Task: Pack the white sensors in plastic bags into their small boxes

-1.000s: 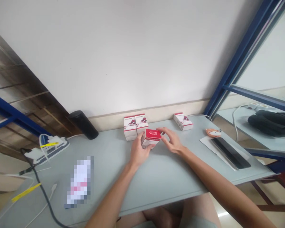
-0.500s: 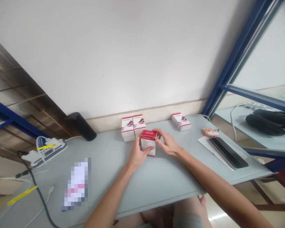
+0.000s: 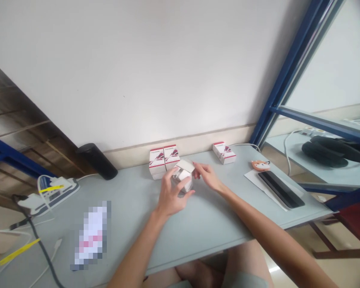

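In the middle of the table a small white-and-red cardboard box (image 3: pixel 184 185) has its top open, the pale inside of a raised flap (image 3: pixel 186 166) showing. My left hand (image 3: pixel 171 196) grips the box from the left with thumb and fingers around it. At the flap's right edge, my right hand (image 3: pixel 207 176) has its fingertips pinched together, apparently on the flap. What lies inside the box is too blurred to make out. Just behind my left hand stand two like boxes (image 3: pixel 157 163) side by side.
Another like box (image 3: pixel 224 153) sits by the wall. On the right are an orange animal-shaped item (image 3: pixel 260 165) and a dark phone (image 3: pixel 280 189) on white paper. A black cylinder (image 3: pixel 97 161), a power strip (image 3: pixel 52 194), cables and a blurred-out item (image 3: pixel 91 236) are on the left.
The box's red top has been opened, and its flap now stands up with the pale inside showing. My left-hand fingers have spread over the box; my right hand has closed at the flap.
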The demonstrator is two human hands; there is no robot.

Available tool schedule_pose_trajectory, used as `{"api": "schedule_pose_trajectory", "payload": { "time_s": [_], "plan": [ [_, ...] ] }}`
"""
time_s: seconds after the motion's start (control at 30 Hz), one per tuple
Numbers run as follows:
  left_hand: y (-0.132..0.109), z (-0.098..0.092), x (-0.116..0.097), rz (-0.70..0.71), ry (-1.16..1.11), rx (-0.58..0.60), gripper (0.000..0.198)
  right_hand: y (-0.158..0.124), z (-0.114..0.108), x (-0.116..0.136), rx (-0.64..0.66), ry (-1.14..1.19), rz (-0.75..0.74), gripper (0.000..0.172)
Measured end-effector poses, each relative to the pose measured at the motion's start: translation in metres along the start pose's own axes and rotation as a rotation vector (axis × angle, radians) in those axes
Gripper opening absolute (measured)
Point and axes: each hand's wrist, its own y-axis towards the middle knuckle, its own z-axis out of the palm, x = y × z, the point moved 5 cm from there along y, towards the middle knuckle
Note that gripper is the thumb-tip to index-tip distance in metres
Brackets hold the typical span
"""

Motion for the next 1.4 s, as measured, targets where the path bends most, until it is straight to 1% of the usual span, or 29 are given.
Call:
{"api": "schedule_pose_trajectory", "payload": {
  "time_s": [0.03, 0.07, 0.1, 0.17, 0.2, 0.23, 0.27, 0.33, 0.4, 0.43, 0.5, 0.57, 0.67, 0.73, 0.8, 0.9, 0.97, 1.0, 1.07, 1.1, 1.17, 1.2, 1.3, 1.33, 1.4],
  "plan": [
    [0.002, -0.001, 0.0, -0.007, 0.023, 0.009, 0.056, 0.0, 0.005, -0.003, 0.026, 0.001, 0.03, 0.061],
    [0.003, -0.003, 0.0, -0.013, 0.042, 0.004, 0.049, -0.001, 0.007, -0.004, 0.003, -0.013, 0.036, 0.055],
    [0.004, -0.005, 0.0, -0.016, 0.055, -0.013, 0.045, -0.002, 0.006, -0.003, -0.066, -0.04, 0.013, 0.047],
    [0.004, -0.007, 0.001, -0.02, 0.073, -0.055, 0.042, -0.008, -0.003, 0.006, -0.252, -0.123, -0.116, 0.036],
    [0.003, -0.008, 0.002, -0.022, 0.078, -0.071, 0.043, -0.011, -0.007, 0.014, -0.301, -0.172, -0.207, 0.034],
    [0.003, -0.009, 0.002, -0.027, 0.079, -0.082, 0.043, -0.015, -0.009, 0.023, -0.298, -0.227, -0.303, 0.032],
    [0.002, -0.009, 0.002, -0.033, 0.075, -0.088, 0.042, -0.018, -0.009, 0.032, -0.25, -0.288, -0.394, 0.03],
    [0.001, -0.009, 0.002, -0.059, 0.063, -0.095, 0.033, -0.022, -0.005, 0.045, -0.09, -0.415, -0.517, 0.032],
    [-0.002, -0.011, 0.004, -0.104, 0.061, -0.121, 0.023, -0.024, 0.003, 0.05, 0.043, -0.532, -0.554, 0.035],
    [-0.003, -0.011, 0.005, -0.126, 0.059, -0.14, 0.022, -0.025, 0.006, 0.05, 0.085, -0.574, -0.551, 0.037],
    [-0.007, -0.012, 0.007, -0.145, 0.047, -0.166, 0.024, -0.025, 0.013, 0.046, 0.127, -0.603, -0.533, 0.038],
    [-0.009, -0.01, 0.009, -0.149, 0.033, -0.159, 0.027, -0.026, 0.016, 0.043, 0.113, -0.566, -0.535, 0.037],
    [-0.01, -0.005, 0.013, -0.216, 0.03, -0.126, 0.033, -0.025, 0.009, 0.041, -0.017, -0.436, -0.554, 0.037],
    [-0.01, -0.002, 0.017, -0.287, -0.001, -0.093, 0.037, -0.023, 0.002, 0.042, -0.085, -0.349, -0.537, 0.029],
    [-0.012, 0.003, 0.021, -0.355, -0.082, -0.056, 0.044, -0.022, -0.002, 0.043, -0.073, -0.305, -0.501, 0.019],
    [-0.017, 0.013, 0.027, -0.436, -0.233, 0.014, 0.061, -0.02, -0.002, 0.047, -0.016, -0.292, -0.46, 0.015],
    [-0.022, 0.021, 0.03, -0.454, -0.295, 0.062, 0.068, -0.021, -0.004, 0.049, -0.019, -0.301, -0.439, 0.006],
    [-0.024, 0.023, 0.031, -0.449, -0.299, 0.07, 0.069, -0.021, -0.004, 0.05, -0.011, -0.318, -0.428, 0.009],
    [-0.027, 0.024, 0.032, -0.407, -0.245, 0.033, 0.065, -0.022, -0.003, 0.05, 0.028, -0.379, -0.404, 0.023],
    [-0.027, 0.023, 0.031, -0.374, -0.193, -0.001, 0.061, -0.022, -0.003, 0.05, 0.045, -0.411, -0.389, 0.027],
    [-0.026, 0.018, 0.027, -0.305, -0.076, -0.055, 0.053, -0.023, -0.003, 0.049, 0.042, -0.438, -0.348, 0.029],
    [-0.025, 0.017, 0.025, -0.282, -0.018, -0.059, 0.047, -0.023, -0.003, 0.048, 0.024, -0.429, -0.329, 0.029],
    [-0.021, 0.013, 0.021, -0.262, 0.126, -0.009, 0.027, -0.021, -0.003, 0.047, -0.022, -0.346, -0.309, 0.026],
    [-0.02, 0.013, 0.02, -0.262, 0.156, 0.009, 0.023, -0.02, -0.003, 0.046, -0.029, -0.309, -0.308, 0.025],
    [-0.017, 0.012, 0.018, -0.256, 0.191, 0.019, 0.021, -0.017, -0.003, 0.044, -0.04, -0.237, -0.294, 0.025]
  ]
}}
